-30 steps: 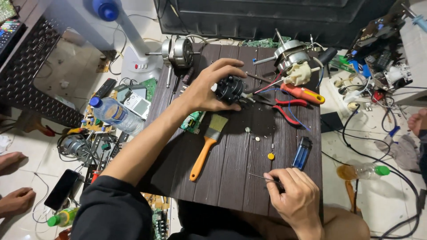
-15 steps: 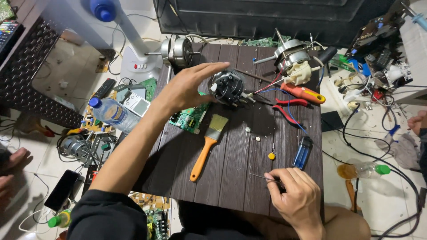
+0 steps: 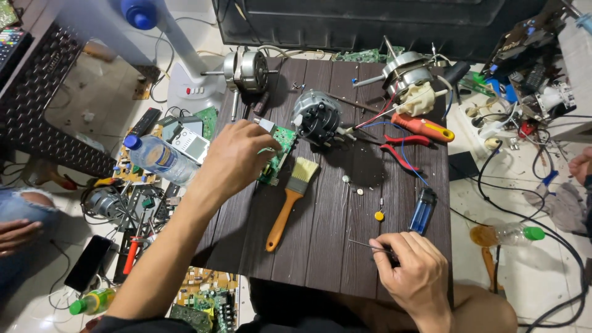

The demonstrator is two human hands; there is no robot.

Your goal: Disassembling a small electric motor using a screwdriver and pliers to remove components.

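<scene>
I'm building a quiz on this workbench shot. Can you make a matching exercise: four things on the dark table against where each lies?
Things:
1. paintbrush
2. green circuit board
3. blue lighter
4. red pliers

Places:
A. under the left hand
B. just above the right hand
C. middle of the table, orange handle toward the person
D. below the orange-handled screwdriver

Pairs: 1-C, 2-A, 3-B, 4-D

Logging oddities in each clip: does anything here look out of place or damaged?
The green circuit board under the left hand hangs off the dark table edge. More boards, wires and bottles litter the floor. Nothing visibly spilled or broken.
</scene>
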